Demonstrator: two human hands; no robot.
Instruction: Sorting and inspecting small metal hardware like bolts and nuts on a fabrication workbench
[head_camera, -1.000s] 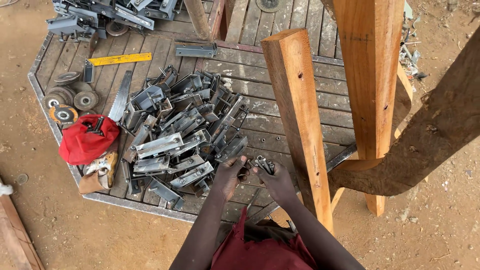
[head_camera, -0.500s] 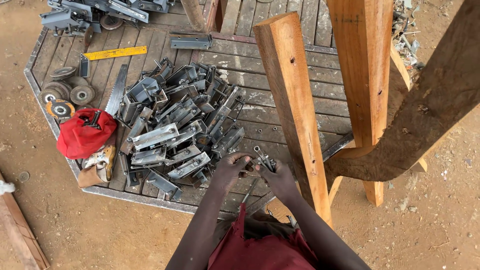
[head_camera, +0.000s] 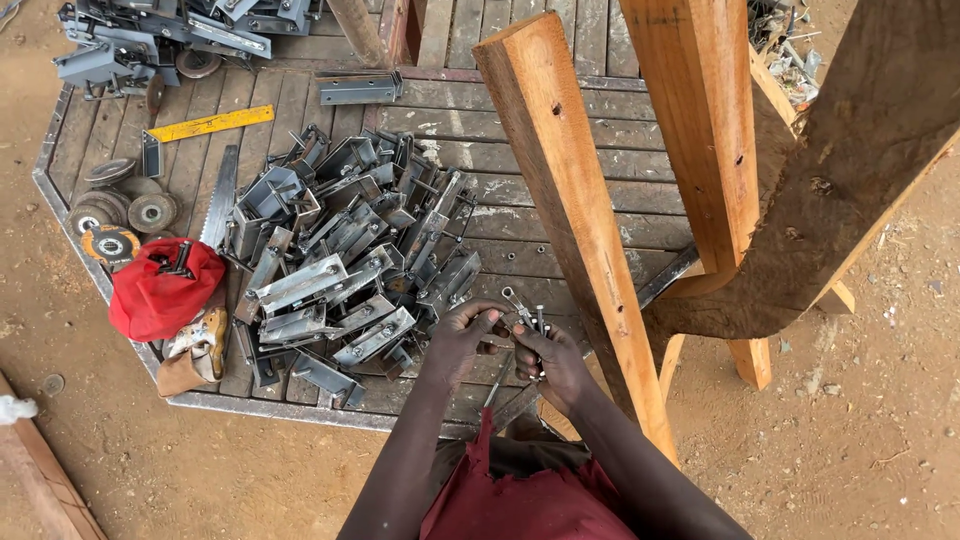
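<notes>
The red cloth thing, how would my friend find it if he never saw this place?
Start at the wooden platform on the dirt and go to its left edge, beside the big pile of grey metal brackets. The red cloth sits there, just below some round grinding discs. It is the only bright red, soft lump among the metal.

The pile of metal brackets (head_camera: 345, 255) lies on the wooden platform (head_camera: 560, 215); left of the pile sit grinding discs (head_camera: 120, 215), right stands a timber post (head_camera: 570, 220).
</notes>
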